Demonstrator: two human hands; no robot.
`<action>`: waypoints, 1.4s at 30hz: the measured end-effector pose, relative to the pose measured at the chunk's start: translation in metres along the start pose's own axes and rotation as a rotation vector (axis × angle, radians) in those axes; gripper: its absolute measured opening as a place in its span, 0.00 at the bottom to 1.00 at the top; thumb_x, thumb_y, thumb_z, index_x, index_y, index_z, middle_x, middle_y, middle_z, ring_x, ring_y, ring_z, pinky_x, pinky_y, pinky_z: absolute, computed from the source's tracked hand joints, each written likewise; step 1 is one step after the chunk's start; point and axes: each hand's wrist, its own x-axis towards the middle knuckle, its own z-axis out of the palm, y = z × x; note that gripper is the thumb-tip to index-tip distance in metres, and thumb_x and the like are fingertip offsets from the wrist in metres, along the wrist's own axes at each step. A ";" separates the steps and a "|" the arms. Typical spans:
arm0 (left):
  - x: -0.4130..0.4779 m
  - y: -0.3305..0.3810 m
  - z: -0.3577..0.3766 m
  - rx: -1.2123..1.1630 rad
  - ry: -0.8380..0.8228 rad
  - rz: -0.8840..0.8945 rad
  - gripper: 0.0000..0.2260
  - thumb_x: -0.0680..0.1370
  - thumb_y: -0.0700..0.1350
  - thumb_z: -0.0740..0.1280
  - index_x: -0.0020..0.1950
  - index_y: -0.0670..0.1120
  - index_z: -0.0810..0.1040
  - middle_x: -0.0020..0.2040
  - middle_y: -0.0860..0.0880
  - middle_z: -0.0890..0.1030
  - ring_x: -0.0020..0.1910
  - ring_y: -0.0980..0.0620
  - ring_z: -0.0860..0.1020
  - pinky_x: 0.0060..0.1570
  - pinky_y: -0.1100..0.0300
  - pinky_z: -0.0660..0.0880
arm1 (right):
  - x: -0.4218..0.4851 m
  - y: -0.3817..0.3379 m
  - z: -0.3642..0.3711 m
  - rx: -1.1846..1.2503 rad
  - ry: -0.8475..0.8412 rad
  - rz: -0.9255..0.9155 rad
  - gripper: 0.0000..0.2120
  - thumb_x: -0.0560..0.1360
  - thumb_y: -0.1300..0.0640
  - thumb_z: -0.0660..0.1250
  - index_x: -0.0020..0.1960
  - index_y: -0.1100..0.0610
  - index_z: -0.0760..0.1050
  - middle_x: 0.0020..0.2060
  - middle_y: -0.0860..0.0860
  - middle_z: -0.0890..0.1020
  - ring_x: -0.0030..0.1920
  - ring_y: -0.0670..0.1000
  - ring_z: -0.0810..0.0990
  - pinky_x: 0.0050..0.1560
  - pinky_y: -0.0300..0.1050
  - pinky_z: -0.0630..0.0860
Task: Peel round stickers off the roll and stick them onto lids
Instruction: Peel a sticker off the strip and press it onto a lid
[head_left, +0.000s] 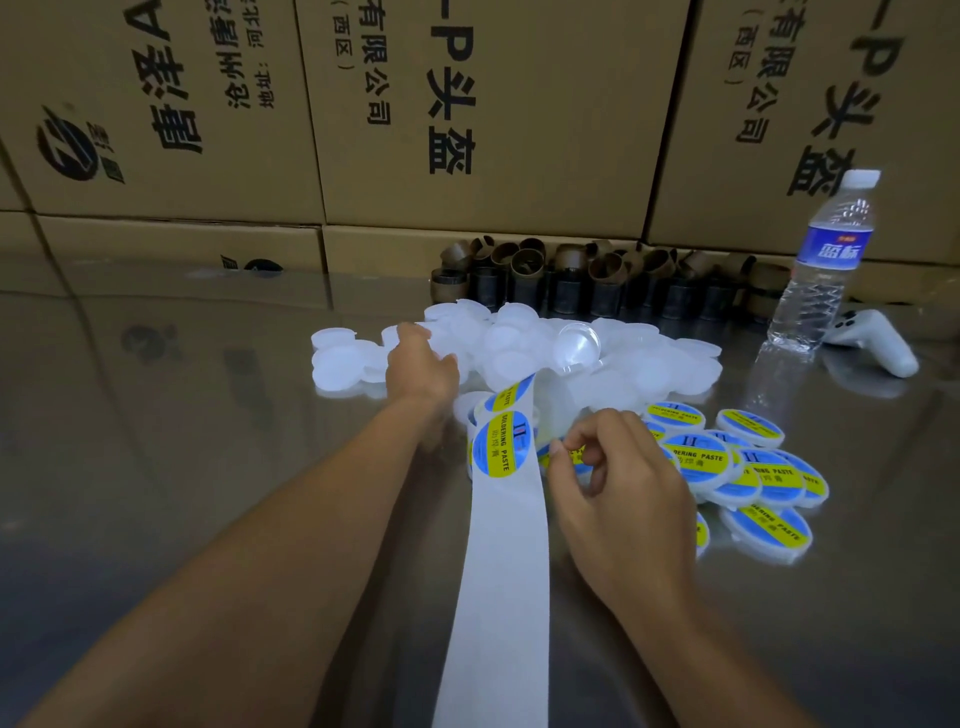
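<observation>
Stacked cartons (493, 104) behind steel table (156, 415)

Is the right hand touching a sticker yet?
Touching: the head view shows the right hand pinching a blue-and-yellow sticker between thumb and forefinger, beside the liner strip.

1. A shiny steel table (156, 441) lay under everything before me, mirroring what stood behind it.
2. Large cardboard boxes (493, 104) printed with black Chinese characters were stacked as a wall from 10 round to 2 o'clock.
3. At 12 to 1 o'clock, against the foot of the boxes, I saw a huddle of empty brown cardboard cores (571, 275), some upright, some tipped.
4. At 2 o'clock a clear water bottle (821, 270) with a blue label and white cap stood upright.
5. Just beside its base, toward 3 o'clock, lay a white game controller (878, 343).
</observation>
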 end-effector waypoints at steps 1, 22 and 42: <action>-0.001 0.002 -0.002 -0.049 0.001 0.011 0.13 0.78 0.39 0.64 0.62 0.41 0.71 0.50 0.43 0.78 0.52 0.44 0.76 0.47 0.60 0.68 | 0.000 0.000 0.000 0.000 0.002 0.000 0.09 0.68 0.63 0.73 0.38 0.56 0.72 0.33 0.47 0.73 0.28 0.52 0.70 0.27 0.45 0.68; -0.133 0.020 -0.091 -0.663 -0.521 0.099 0.10 0.70 0.46 0.72 0.50 0.49 0.80 0.42 0.48 0.84 0.39 0.53 0.80 0.39 0.65 0.75 | 0.009 -0.025 -0.011 0.599 -0.082 0.328 0.08 0.74 0.59 0.69 0.41 0.48 0.73 0.33 0.46 0.77 0.32 0.43 0.74 0.35 0.33 0.71; -0.134 0.016 -0.077 -0.898 -0.564 -0.100 0.15 0.78 0.44 0.65 0.61 0.38 0.76 0.51 0.43 0.81 0.44 0.50 0.79 0.45 0.60 0.75 | 0.015 -0.038 -0.022 0.976 -0.268 0.512 0.10 0.75 0.65 0.66 0.52 0.52 0.75 0.28 0.51 0.81 0.27 0.48 0.80 0.31 0.36 0.76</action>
